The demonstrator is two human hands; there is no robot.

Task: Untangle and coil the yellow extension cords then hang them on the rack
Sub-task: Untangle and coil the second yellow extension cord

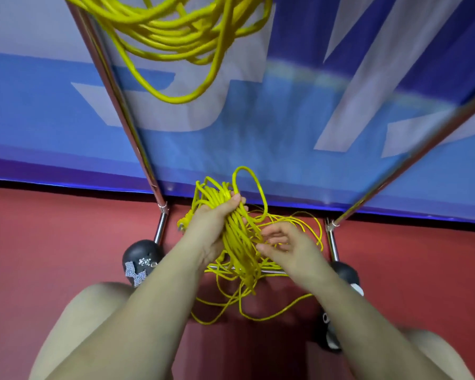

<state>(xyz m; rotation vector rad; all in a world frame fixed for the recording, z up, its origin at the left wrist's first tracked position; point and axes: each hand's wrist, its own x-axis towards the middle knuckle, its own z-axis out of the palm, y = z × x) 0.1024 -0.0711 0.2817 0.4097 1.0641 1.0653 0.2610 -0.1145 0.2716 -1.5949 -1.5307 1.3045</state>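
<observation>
Several loops of the yellow cord (235,231) sit bunched in the left hand (213,229), its grip clamped round them above the red floor (52,242). The right hand (287,244), fingers loosely apart, reaches the loose tangle (258,303); it should feed one strand at a time, matching loop size, before hanging beside the hung coil (173,34).

A bundle of cord (237,237) is held between the rack's two poles (126,116), above loose loops (258,305) spread on the floor (39,242); another coil (176,31) is hung overhead.
</observation>
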